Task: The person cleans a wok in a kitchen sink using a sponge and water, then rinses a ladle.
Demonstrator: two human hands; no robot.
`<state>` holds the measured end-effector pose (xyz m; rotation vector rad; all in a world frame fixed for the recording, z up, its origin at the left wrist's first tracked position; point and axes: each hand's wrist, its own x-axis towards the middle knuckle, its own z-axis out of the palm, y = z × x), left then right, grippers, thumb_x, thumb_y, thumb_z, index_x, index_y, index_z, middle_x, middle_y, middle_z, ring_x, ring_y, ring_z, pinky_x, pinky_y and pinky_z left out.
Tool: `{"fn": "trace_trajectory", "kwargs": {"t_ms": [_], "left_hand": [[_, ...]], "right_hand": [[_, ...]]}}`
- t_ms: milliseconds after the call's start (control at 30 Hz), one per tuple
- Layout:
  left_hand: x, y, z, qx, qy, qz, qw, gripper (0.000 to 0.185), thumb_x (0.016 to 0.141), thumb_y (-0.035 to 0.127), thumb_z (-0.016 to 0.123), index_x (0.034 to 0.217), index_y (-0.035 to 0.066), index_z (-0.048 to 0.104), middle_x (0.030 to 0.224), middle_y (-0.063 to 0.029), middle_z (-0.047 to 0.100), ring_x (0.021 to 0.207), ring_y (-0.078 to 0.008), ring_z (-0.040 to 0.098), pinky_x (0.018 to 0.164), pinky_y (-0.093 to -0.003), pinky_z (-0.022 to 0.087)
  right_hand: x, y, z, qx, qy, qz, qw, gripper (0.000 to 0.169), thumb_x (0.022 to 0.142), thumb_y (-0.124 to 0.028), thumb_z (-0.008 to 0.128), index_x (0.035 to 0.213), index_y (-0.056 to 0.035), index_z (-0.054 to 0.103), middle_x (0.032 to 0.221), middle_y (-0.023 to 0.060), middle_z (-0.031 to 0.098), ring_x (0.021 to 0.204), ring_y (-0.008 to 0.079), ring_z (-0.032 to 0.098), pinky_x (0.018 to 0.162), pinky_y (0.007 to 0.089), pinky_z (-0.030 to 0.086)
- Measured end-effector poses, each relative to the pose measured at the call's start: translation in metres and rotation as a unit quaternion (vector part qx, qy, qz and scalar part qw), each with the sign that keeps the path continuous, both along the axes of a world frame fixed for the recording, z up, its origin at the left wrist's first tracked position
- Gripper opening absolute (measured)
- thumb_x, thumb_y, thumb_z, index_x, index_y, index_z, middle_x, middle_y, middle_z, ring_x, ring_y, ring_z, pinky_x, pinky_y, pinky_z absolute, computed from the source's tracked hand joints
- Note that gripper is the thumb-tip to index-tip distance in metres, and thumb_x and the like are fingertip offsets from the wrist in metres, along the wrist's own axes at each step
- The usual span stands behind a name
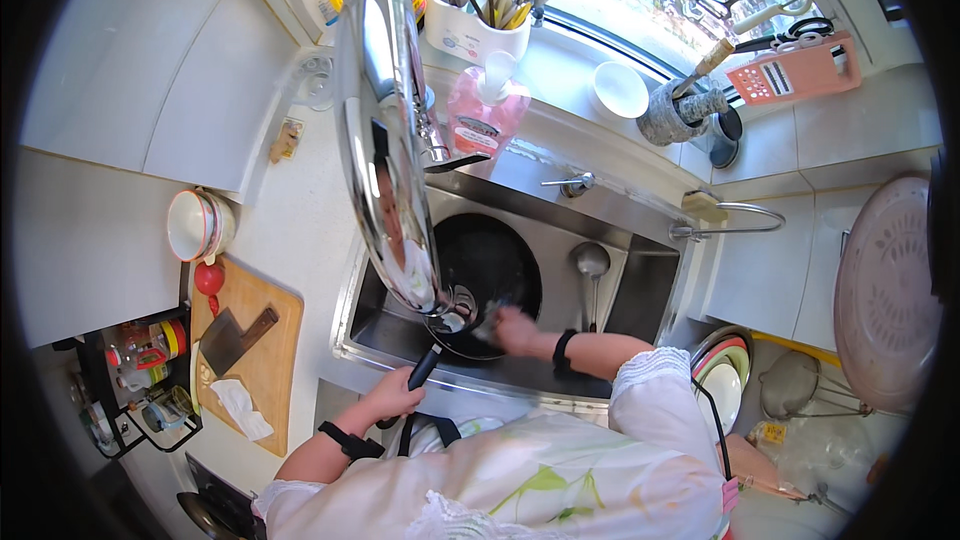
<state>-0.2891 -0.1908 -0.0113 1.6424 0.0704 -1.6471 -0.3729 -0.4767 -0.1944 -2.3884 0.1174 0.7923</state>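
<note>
A dark frying pan lies in the stainless steel sink, its handle reaching over the near rim. My left hand is closed around the black pan handle. Over the right part of the pan is my right hand, blurred, with a greyish scrubber-like thing at its fingers; what exactly it is I cannot tell. The chrome faucet arches over the pan's left side and hides part of it. A metal ladle rests in the sink to the right of the pan.
Left of the sink, a wooden cutting board bears a cleaver and a white cloth or tissue. A pink soap bottle stands behind the sink. Plates stand at the right, and a stone mortar is by the window.
</note>
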Motion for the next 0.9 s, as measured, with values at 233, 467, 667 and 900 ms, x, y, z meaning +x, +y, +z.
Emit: {"fn": "trace_trajectory", "kwargs": {"t_ms": [233,467,667,900], "left_hand": [[0.003,-0.004,-0.003,0.016,-0.089,-0.060,0.994,0.020,0.078,0.012,0.056,0.091,-0.002,0.049,0.055,-0.0075,0.055,0.041,-0.0159,0.054,0.039,-0.0300,0.043],[0.007,-0.006,0.004,-0.004,-0.047,-0.026,0.999,0.015,0.079,0.010,0.055,0.087,-0.001,0.049,0.054,-0.0062,0.053,0.040,-0.0151,0.051,0.038,-0.0291,0.042],[0.005,0.001,-0.013,-0.001,-0.003,-0.042,0.999,0.014,0.079,0.011,0.056,0.083,-0.001,0.050,0.059,-0.0102,0.055,0.043,-0.0189,0.055,0.041,-0.0328,0.044],[-0.002,0.001,-0.015,-0.005,-0.278,-0.123,0.953,0.024,0.077,0.015,0.059,0.087,-0.005,0.052,0.063,-0.0203,0.059,0.055,-0.0302,0.062,0.054,-0.0395,0.050]], "right_hand": [[0.084,0.038,0.019,0.085,-0.070,0.034,0.993,0.059,0.089,-0.027,0.047,0.140,-0.0063,0.028,0.144,0.0159,0.029,0.133,0.0337,0.028,0.107,0.0533,0.025],[0.054,-0.016,0.038,-0.220,0.131,0.065,0.965,0.073,0.086,-0.023,0.049,0.149,-0.0136,0.013,0.156,0.0054,0.013,0.143,0.0301,0.010,0.112,0.0541,0.006],[0.034,0.067,0.022,0.274,-0.021,0.012,0.961,0.056,0.093,-0.034,0.043,0.142,-0.0099,0.031,0.147,0.0226,0.026,0.139,0.0346,0.023,0.111,0.0434,0.021],[0.120,-0.017,0.006,-0.083,-0.146,-0.020,0.986,0.068,0.083,-0.032,0.058,0.143,-0.0162,0.031,0.149,0.0073,0.030,0.138,0.0320,0.024,0.111,0.0495,0.018]]}}
